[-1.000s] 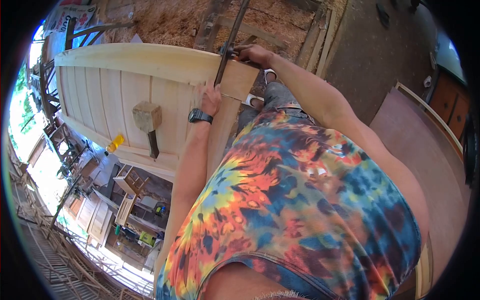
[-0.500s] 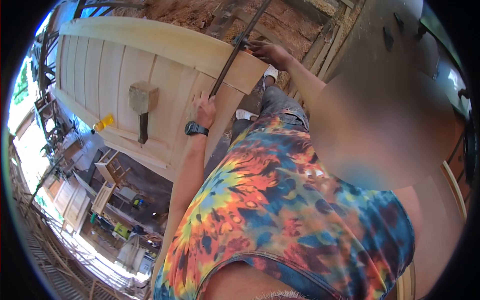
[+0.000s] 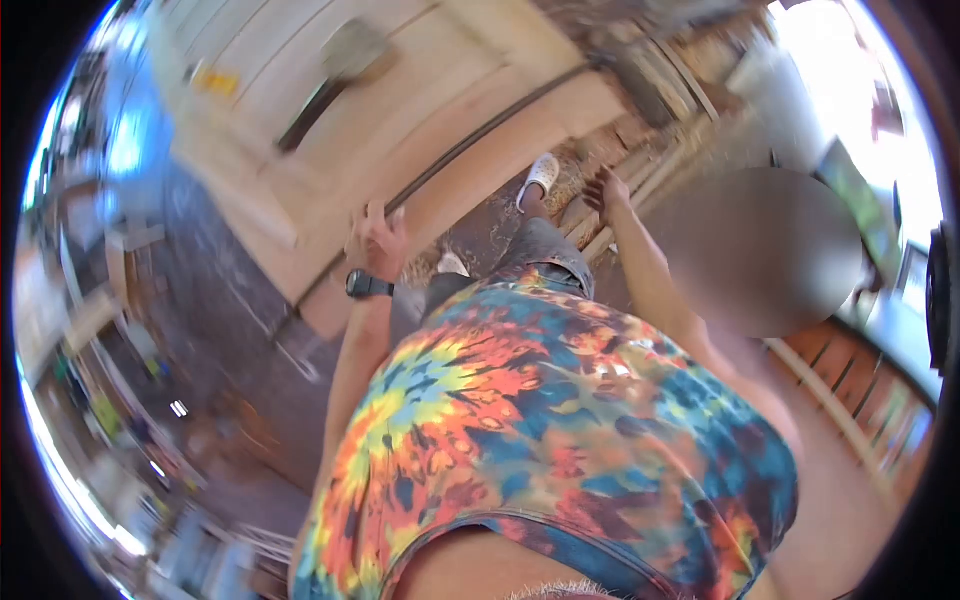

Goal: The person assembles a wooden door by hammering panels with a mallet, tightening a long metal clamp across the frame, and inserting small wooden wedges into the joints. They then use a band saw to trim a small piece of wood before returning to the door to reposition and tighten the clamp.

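Note:
A pale wooden panelled door (image 3: 450,85) lies flat in front of me. Across it, near the close end, runs the long dark bar of a clamp (image 3: 480,140). My left hand (image 3: 380,245), with a black watch at its wrist, is closed over this bar, beside the wood. My right hand (image 3: 605,195) hangs in the air off the door's right end, fingers apart and holding nothing. On the door lie a wooden mallet (image 3: 358,52) with a dark handle and a small yellow bottle (image 3: 215,80). Motion blurs much of the view.
Lengths of timber (image 3: 655,185) and shavings lie on the ground at the right. My white shoe (image 3: 540,180) stands by the door's edge. Blurred wooden pieces (image 3: 90,320) and workshop clutter fill the left side. A slatted wooden piece (image 3: 850,390) stands at right.
My right hand has left the clamp's far end and moved away to the right. My left hand stays at the bar. The view has turned, and the bar now lies more slanted.

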Demonstrator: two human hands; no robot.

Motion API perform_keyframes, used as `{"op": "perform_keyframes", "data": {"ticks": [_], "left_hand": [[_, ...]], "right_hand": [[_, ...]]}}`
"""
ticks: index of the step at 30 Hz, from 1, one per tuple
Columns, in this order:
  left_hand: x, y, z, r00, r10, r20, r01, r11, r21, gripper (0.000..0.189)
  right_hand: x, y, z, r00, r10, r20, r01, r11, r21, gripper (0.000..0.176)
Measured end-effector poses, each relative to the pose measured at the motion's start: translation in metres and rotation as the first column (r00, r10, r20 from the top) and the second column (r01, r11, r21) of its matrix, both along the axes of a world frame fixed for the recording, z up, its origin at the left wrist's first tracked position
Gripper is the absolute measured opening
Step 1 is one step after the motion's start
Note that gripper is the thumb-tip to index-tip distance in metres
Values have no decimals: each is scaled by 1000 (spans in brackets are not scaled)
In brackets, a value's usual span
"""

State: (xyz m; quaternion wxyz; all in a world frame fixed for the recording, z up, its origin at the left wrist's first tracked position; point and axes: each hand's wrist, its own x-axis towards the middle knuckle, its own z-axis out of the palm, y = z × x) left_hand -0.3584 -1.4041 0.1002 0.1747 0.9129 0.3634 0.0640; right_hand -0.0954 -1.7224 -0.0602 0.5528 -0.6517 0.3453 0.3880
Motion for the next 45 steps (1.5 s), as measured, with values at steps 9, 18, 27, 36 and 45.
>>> {"op": "perform_keyframes", "data": {"ticks": [9,18,27,36,45], "left_hand": [[-6,-24,-41,864,503,10,-88,170,-982,25],[11,-35,-52,591,804,65,340,-175,-924,30],[-56,6,-85,841,494,222,188,119,-975,25],[-70,108,-55,949,-142,281,309,594,-742,15],[-8,219,-96,882,-447,149,363,443,-820,38]], "right_hand": [[-127,100,120,731,667,140,-670,665,331,33],[-121,158,117,466,875,129,-760,322,565,37],[-134,184,91,492,867,-72,-556,377,741,45],[-236,201,69,840,488,-236,-293,775,559,37],[-334,264,-8,868,-452,-208,497,807,319,14]]}}
